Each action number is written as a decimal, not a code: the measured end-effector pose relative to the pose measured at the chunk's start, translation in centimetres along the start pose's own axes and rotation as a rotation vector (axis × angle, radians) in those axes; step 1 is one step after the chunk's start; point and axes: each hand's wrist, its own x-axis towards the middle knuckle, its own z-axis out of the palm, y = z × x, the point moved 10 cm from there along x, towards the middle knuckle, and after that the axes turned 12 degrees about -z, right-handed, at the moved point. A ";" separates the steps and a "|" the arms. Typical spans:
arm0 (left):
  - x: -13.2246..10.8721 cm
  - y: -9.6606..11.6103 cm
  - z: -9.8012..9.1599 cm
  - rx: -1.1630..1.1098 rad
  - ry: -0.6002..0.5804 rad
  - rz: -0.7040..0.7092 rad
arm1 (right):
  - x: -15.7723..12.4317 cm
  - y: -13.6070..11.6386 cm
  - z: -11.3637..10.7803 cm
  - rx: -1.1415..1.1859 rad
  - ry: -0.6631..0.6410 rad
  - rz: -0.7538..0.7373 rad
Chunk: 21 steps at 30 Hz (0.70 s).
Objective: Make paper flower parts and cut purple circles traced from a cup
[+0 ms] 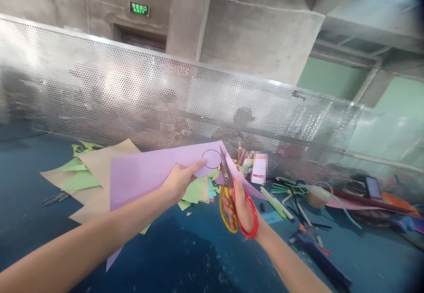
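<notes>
My left hand (180,179) pinches a sheet of purple paper (135,173) near its right end, thumb on top. A dark circle outline (211,150) is drawn on the paper just beyond the thumb. In my right hand (240,204) is a pair of scissors (226,173) with one red and one yellow handle loop. Their blades point up and sit at the paper, right beside the circle. A strip of the purple sheet hangs down to the right of the blades. Whether the blades are fully closed I cannot make out.
Tan and green paper sheets (79,179) lie on the blue table (165,249) at left. Green scraps (195,191) sit behind my hands. To the right are a lit phone (259,168), green and white sticks (276,202), a tape roll (318,195) and dark blue cloth (319,257). A perforated metal partition (115,85) stands behind.
</notes>
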 end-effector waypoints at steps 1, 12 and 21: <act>0.0 0.1 0.0 -0.015 0.002 -0.009 | 0.0 -0.1 0.0 -0.010 0.005 -0.008; 0.5 -0.3 -0.6 -0.052 0.042 -0.091 | 0.0 -0.3 -0.6 -0.077 0.028 -0.008; 1.5 0.8 -0.8 0.046 -0.050 -0.074 | 0.0 -0.5 -0.4 -0.064 -0.013 -0.014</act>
